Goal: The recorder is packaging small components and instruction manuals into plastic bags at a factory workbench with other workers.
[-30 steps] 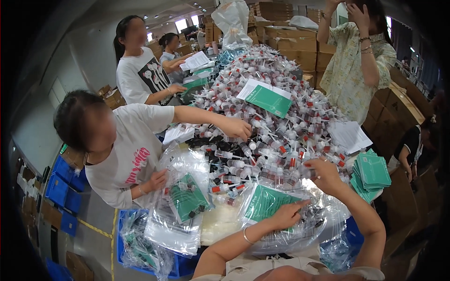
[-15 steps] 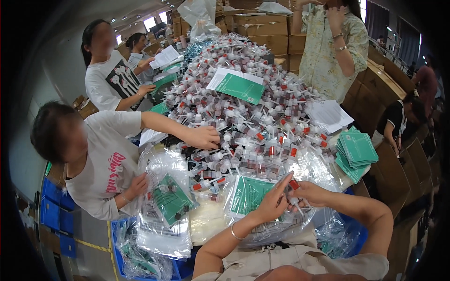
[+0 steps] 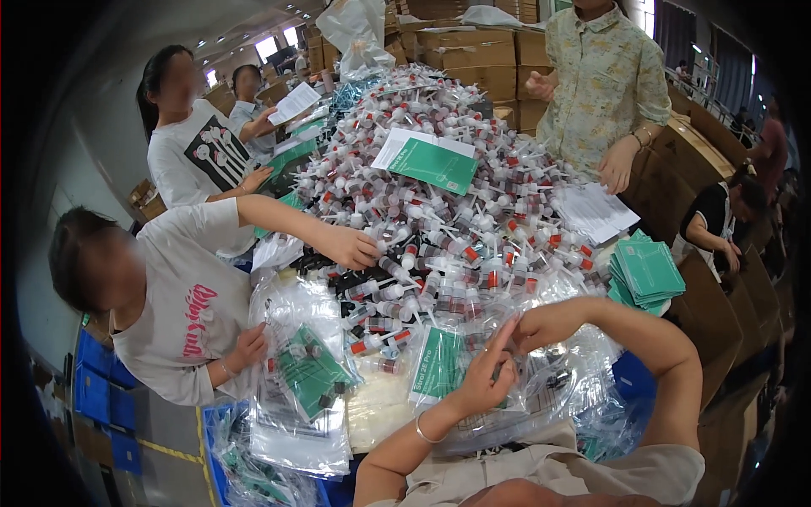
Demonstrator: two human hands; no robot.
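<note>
In front of me lies a clear plastic bag [image 3: 549, 372] with a green booklet [image 3: 438, 362] under or inside its film. My left hand [image 3: 488, 376] is closed at the bag's opening, index finger pointing up and a small dark thing between its fingers. Right beside it, my right hand [image 3: 545, 325] bends down over the bag's edge; its fingertips are partly hidden and what they pinch cannot be made out. Beyond both hands rises a heap of small nozzle-capped bottles [image 3: 452, 296] with red and pale labels.
At left, a co-worker's hand [image 3: 353, 248] reaches to the heap; their other hand [image 3: 247, 348] holds a filled bag [image 3: 314, 372]. A booklet stack [image 3: 646, 269] and papers [image 3: 594, 209] lie at right. Blue bins [image 3: 215, 448] stand below the table. Another person [image 3: 600, 80] stands across.
My right hand has moved forward and left; the red-labelled bottle it held no longer shows. The left co-worker's reaching hand drew back slightly. The person across lowered their arms.
</note>
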